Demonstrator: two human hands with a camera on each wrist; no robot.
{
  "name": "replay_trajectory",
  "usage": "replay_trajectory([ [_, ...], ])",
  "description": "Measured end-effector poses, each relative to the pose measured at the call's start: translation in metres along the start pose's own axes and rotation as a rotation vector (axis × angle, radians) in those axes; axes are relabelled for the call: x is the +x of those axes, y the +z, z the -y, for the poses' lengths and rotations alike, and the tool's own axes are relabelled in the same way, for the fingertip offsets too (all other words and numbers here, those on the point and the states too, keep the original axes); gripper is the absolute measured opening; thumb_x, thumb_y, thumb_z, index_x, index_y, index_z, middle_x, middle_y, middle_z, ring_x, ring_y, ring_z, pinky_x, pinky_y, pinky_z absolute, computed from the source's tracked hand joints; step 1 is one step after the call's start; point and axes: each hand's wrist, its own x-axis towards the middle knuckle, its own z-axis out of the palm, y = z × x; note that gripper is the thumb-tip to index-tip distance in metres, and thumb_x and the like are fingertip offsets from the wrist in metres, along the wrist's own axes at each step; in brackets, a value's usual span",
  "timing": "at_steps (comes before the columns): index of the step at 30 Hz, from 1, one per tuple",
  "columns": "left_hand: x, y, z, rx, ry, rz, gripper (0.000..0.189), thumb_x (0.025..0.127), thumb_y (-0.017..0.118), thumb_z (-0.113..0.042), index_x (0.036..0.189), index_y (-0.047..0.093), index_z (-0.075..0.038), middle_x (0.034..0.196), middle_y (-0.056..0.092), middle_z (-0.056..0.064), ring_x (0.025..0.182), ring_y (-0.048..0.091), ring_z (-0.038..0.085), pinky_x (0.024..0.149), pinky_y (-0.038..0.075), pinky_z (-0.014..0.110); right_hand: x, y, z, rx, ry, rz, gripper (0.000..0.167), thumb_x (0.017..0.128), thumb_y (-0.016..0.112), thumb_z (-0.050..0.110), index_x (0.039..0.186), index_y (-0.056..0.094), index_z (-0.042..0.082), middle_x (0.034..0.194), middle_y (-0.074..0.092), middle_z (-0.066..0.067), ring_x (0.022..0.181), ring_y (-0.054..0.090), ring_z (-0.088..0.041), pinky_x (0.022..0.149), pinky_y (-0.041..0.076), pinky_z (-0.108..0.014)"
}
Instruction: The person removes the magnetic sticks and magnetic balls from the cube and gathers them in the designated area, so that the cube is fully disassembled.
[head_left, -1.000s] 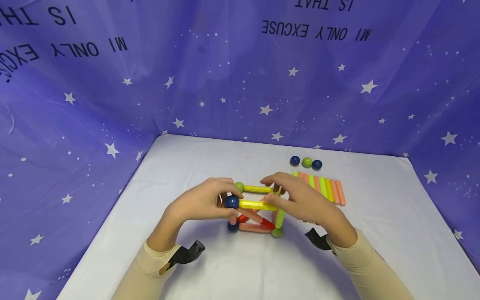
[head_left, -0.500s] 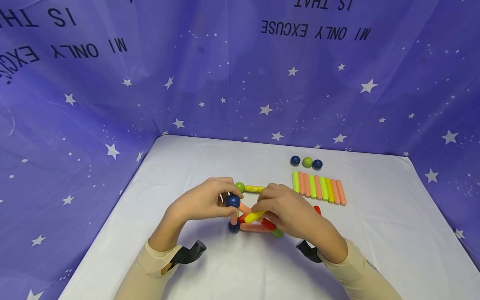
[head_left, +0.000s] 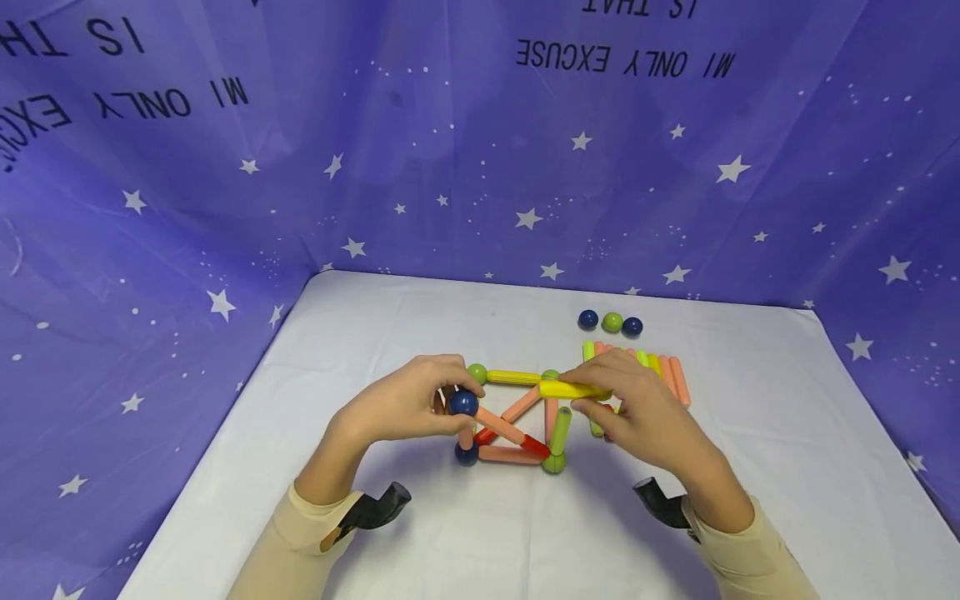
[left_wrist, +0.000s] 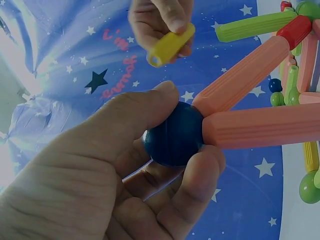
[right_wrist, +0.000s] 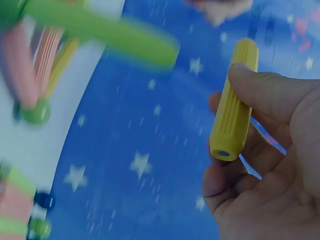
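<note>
My left hand [head_left: 416, 400] pinches a dark blue ball [left_wrist: 174, 134] between thumb and fingers at the raised left corner of a frame of magnetic sticks and balls. Two salmon sticks join that ball in the left wrist view. One salmon stick [head_left: 501, 425] slants from it down toward a green ball [head_left: 553, 462]. From this green ball a lime stick [head_left: 561, 432] stands up, its top end free. My right hand [head_left: 637, 404] pinches a yellow stick [right_wrist: 234, 102], held apart from the blue ball and pointing left. Its magnet end shows in the right wrist view.
Behind the right hand lies a row of salmon, lime and yellow sticks [head_left: 678, 382], partly hidden. Farther back on the white table [head_left: 390, 325] sit a green ball [head_left: 612, 322] and two blue balls [head_left: 588, 320]. A starry purple cloth [head_left: 465, 167] surrounds the table.
The yellow stick has come away from the blue ball, turned in my right hand, and moved right and back. My left hand stays in place on the ball.
</note>
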Motion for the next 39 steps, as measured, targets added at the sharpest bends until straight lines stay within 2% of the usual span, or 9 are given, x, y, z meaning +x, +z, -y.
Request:
replay_trajectory([
  [7, -0.001, 0.001, 0.000, 0.007, -0.004, 0.002, 0.024, 0.083, 0.074, -0.011, 0.106, 0.070, -0.016, 0.090, 0.057, -0.009, 0.078, 0.059, 0.012, 0.068, 0.053, 0.025, -0.020, -0.015, -0.049, -0.116, 0.248, -0.148, 0.035, 0.081, 0.080, 0.009, 0.114, 0.071, 0.013, 0.094, 0.061, 0.005, 0.075, 0.051, -0.012, 0.059, 0.046, -0.027],
  [13, -0.001, 0.002, 0.002, 0.008, 0.001, -0.001, 0.024, 0.083, 0.074, -0.012, 0.106, 0.070, -0.016, 0.090, 0.057, -0.010, 0.078, 0.059, 0.011, 0.068, 0.053, 0.024, -0.033, -0.019, -0.084, -0.179, 0.433, -0.173, 0.032, 0.081, 0.078, 0.007, 0.112, 0.070, 0.005, 0.092, 0.062, -0.006, 0.075, 0.050, -0.021, 0.059, 0.044, -0.034],
  [17, -0.001, 0.002, 0.002, 0.006, 0.001, 0.000, 0.024, 0.083, 0.074, -0.012, 0.106, 0.070, -0.016, 0.091, 0.057, -0.010, 0.079, 0.058, 0.010, 0.068, 0.053, 0.024, -0.041, -0.020, -0.103, -0.182, 0.584, -0.143, 0.034, 0.084, 0.075, 0.012, 0.116, 0.067, 0.003, 0.095, 0.061, -0.012, 0.080, 0.050, -0.025, 0.061, 0.042, -0.036],
  [23, 0.000, 0.002, 0.001, 0.009, 0.003, -0.001, 0.024, 0.082, 0.075, -0.012, 0.106, 0.070, -0.016, 0.091, 0.057, -0.009, 0.078, 0.058, 0.008, 0.068, 0.053, 0.023, -0.057, -0.020, -0.134, -0.176, 0.796, -0.078, 0.048, 0.089, 0.071, 0.033, 0.122, 0.062, 0.000, 0.100, 0.060, -0.018, 0.085, 0.050, -0.030, 0.059, 0.045, -0.034],
  [28, 0.001, 0.002, 0.001, 0.020, 0.000, 0.000, 0.025, 0.082, 0.076, -0.013, 0.106, 0.070, -0.016, 0.091, 0.056, -0.010, 0.078, 0.058, 0.008, 0.068, 0.053, 0.023, -0.071, -0.020, -0.154, -0.185, 0.943, -0.015, 0.053, 0.091, 0.066, 0.033, 0.126, 0.056, -0.005, 0.109, 0.058, -0.026, 0.091, 0.052, -0.038, 0.064, 0.048, -0.040],
  [35, 0.001, 0.002, 0.002, 0.018, -0.004, 0.006, 0.025, 0.082, 0.076, -0.013, 0.106, 0.070, -0.015, 0.091, 0.056, -0.010, 0.079, 0.059, 0.009, 0.068, 0.053, 0.023, -0.084, -0.020, -0.169, -0.182, 1.010, 0.075, 0.051, 0.094, 0.061, 0.029, 0.125, 0.053, -0.012, 0.110, 0.058, -0.031, 0.094, 0.054, -0.044, 0.074, 0.046, -0.054],
  [39, 0.002, 0.002, 0.001, 0.029, -0.002, 0.002, 0.026, 0.082, 0.077, -0.015, 0.106, 0.070, -0.015, 0.090, 0.056, -0.010, 0.079, 0.058, 0.010, 0.067, 0.053, 0.023, -0.084, -0.016, -0.173, -0.136, 1.048, 0.109, 0.054, 0.098, 0.056, 0.032, 0.128, 0.050, -0.012, 0.116, 0.056, -0.031, 0.100, 0.053, -0.044, 0.080, 0.047, -0.056],
])
